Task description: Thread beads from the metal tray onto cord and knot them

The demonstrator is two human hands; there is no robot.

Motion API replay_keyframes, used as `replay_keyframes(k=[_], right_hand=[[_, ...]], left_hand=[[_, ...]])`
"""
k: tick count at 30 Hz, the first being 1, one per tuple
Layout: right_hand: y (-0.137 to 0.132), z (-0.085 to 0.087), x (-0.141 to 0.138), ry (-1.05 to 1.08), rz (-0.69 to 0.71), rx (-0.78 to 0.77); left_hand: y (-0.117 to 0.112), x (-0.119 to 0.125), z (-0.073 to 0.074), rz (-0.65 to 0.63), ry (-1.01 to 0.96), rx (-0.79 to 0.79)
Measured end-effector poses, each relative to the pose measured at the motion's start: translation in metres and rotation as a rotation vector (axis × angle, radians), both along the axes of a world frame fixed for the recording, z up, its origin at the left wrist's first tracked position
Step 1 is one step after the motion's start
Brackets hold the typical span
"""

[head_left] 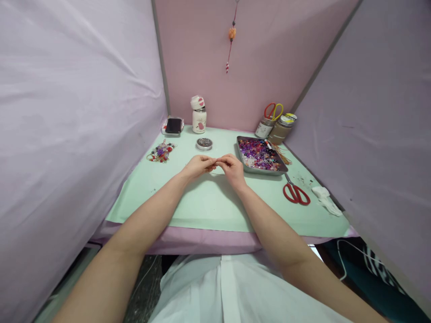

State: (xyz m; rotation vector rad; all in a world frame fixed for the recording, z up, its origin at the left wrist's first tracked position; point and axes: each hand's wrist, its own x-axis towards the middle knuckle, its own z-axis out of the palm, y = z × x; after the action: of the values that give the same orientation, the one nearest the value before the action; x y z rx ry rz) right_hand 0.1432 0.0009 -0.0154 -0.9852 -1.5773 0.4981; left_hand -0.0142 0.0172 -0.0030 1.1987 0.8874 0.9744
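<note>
My left hand [198, 165] and my right hand [233, 169] meet over the middle of the pale green mat [208, 202]. Both are pinched, fingertips nearly touching, on a thin thread [216, 170] that is barely visible between them. A metal tray [284, 169] full of purple, pink and clear beads lies just right of my right hand. A small round tin [204, 143] sits beyond my hands.
Red scissors [296, 194] and a white cloth [326, 199] lie at the right. Finished bead pieces [160, 152] lie at the left. A phone [173, 125], a white bottle [199, 115] and two jars [276, 126] with scissors stand along the back. Fabric walls enclose the table.
</note>
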Motion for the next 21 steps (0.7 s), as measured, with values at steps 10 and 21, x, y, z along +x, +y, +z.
replay_keyframes(k=[10,21], right_hand=[[-0.001,0.002,0.002,-0.033,-0.091,0.048],[0.008,0.002,0.013,0.131,-0.270,-0.022]], left_hand=[[-0.004,-0.003,0.011,0.039,0.131,0.085],[0.007,-0.020,0.007,0.076,0.734,0.609]])
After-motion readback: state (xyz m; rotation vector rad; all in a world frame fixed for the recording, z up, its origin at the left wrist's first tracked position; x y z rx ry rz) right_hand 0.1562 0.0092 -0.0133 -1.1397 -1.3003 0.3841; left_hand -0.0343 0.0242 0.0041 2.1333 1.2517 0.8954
